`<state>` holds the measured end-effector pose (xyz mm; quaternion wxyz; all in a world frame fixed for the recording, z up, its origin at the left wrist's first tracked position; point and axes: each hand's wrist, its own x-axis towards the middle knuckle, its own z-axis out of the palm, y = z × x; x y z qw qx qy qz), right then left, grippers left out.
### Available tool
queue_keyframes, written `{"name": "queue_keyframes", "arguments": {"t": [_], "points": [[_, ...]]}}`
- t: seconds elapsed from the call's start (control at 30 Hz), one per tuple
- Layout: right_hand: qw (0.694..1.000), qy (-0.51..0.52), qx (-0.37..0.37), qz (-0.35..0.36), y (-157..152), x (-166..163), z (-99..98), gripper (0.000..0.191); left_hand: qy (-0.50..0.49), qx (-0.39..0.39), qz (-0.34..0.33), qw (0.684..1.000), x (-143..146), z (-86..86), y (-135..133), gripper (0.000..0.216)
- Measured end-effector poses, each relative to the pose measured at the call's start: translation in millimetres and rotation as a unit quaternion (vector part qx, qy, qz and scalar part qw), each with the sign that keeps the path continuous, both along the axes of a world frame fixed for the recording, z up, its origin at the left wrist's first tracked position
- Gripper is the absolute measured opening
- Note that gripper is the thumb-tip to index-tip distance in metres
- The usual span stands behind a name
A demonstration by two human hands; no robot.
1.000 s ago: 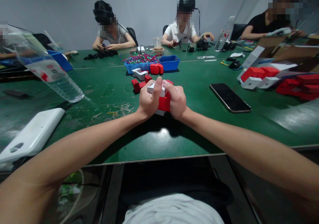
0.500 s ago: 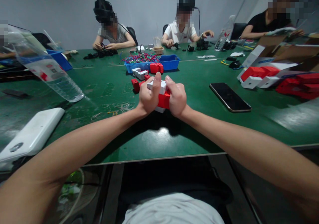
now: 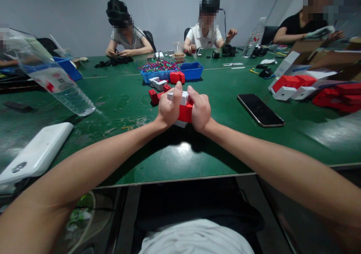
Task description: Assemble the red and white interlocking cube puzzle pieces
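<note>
Centre of the action: a red-and-white plastic block cluster [image 3: 185, 113], held over the green bench [image 3: 118, 107], near its front edge and squarely in front of the person. A white piece sits on top, lying crosswise from left to right. Red shows in the middle, and a sliver of white peeks out underneath. How far the cluster runs sideways can't be told, because the palms cover its ends.

The left hand [image 3: 167, 111] clamps it from the left and the right hand [image 3: 200, 111] from the right, so neither is nearer: both are on it, knuckles almost meeting. The fingers are curled tight round the far and under sides and are mostly hidden. The left thumb [image 3: 177, 92] presses down on the white top piece, and the right thumb [image 3: 192, 94] lies just beside it on the same piece, both tips pointing away from the body.

Just beyond the hands, small loose red plastic blocks [image 3: 153, 96] lie on the bench, and behind them stands a shallow blue plastic tray [image 3: 194, 71]. To the right, apart from the hands, a black smartphone [image 3: 260, 110] lies flat. Off to the left are a flat white plastic case [image 3: 36, 154] and a clear plastic water bottle [image 3: 56, 84]. Other people work at the far side, their hands well apart from this pair.
</note>
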<state>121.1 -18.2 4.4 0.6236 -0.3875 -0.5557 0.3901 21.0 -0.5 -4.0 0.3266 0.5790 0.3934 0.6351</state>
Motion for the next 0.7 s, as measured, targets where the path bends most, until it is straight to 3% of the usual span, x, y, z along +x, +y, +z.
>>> {"name": "queue_keyframes", "arguments": {"t": [0.27, 0.43, 0.7], "points": [[1.0, 0.005, -0.009, -0.023, 1.5, 0.7, 1.9, 0.059, 0.002, -0.017, -0.038, 0.999, -1.0, 2.8, 3.1, 0.055], [1.0, 0.001, 0.006, -0.021, 0.8, -3.2, -8.9, 0.059, 0.0, -0.026, -0.058, 0.998, -3.5, -3.3, 6.4, 0.052], [0.989, -0.077, 0.124, -0.021, -10.4, -4.7, -15.0, 0.042, -0.082, -0.039, -0.005, 0.996, 4.9, -7.1, 0.7, 0.053]]}}
